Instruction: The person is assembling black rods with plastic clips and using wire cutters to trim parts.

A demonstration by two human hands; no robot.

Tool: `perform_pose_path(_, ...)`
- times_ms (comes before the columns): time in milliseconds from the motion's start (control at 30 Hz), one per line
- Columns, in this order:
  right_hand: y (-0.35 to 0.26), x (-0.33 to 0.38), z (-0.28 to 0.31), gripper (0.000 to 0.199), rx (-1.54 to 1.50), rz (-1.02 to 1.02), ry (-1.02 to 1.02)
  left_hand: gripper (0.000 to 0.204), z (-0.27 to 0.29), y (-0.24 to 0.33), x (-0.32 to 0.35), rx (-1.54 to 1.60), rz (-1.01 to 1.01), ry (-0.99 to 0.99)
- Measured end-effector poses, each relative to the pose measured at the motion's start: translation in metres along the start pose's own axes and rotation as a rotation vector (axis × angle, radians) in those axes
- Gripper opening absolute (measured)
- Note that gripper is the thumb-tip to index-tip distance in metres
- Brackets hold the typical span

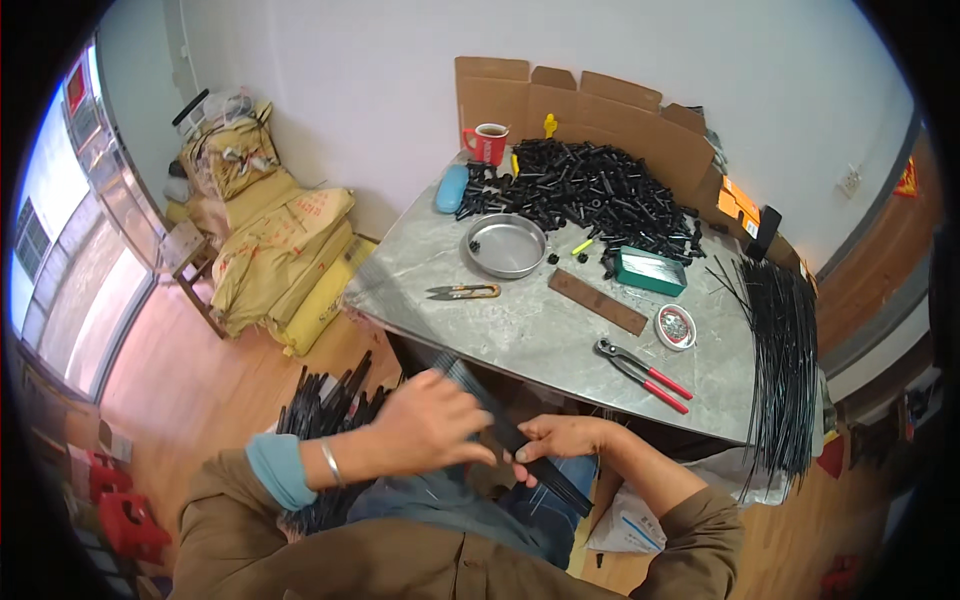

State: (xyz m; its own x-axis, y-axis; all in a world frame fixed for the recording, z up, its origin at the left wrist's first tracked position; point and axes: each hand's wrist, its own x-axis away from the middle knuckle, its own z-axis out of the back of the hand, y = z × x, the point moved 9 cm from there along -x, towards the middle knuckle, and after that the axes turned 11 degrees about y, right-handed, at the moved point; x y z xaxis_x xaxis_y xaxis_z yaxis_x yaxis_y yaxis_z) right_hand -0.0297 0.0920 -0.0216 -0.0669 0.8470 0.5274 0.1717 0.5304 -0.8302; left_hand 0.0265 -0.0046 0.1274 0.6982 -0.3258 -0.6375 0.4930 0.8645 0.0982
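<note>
Head view: both hands grip black strips [520, 440] running upper-left to lower-right.

1. The desk [520, 320] has a grey, marble-like top, smooth with a faint sheen.
2. On it, the round pan [506, 245] is bare shiny metal.
3. Right of the pan, the pliers [640, 372] are dark metal with glossy red plastic grips.
4. Behind the pan, the heap of black parts [590, 195] looks like matt plastic.
5. Behind the heap, the box flaps [590, 110] are plain brown cardboard.
6. The bundle of black strips [530, 455] in both hands looks thin, smooth and matt.
7. The floor [190, 380] is polished wood.
</note>
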Motion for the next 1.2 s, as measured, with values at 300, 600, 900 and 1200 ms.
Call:
perform_pose_path(300,0.021,-0.02,-0.052,0.029,0.854,-0.082,-0.096,0.028,-0.176,0.062,0.176,1.426,1.007,-1.356)
perform_pose_path(600,-0.01,0.008,-0.061,0.047,0.606,0.078,0.216,0.025,-0.126,-0.027,0.003,1.52,0.877,-0.754)
perform_pose_path(900,0.129,-0.071,0.016,0.046,0.094,0.062,0.627,0.025,-0.173,-0.02,0.011,1.548,0.89,-0.052)
perform_pose_path(1200,0.203,-0.112,-0.073,0.038,0.444,0.035,0.348,0.023,-0.148,0.004,0.107,1.626,1.109,-0.027)
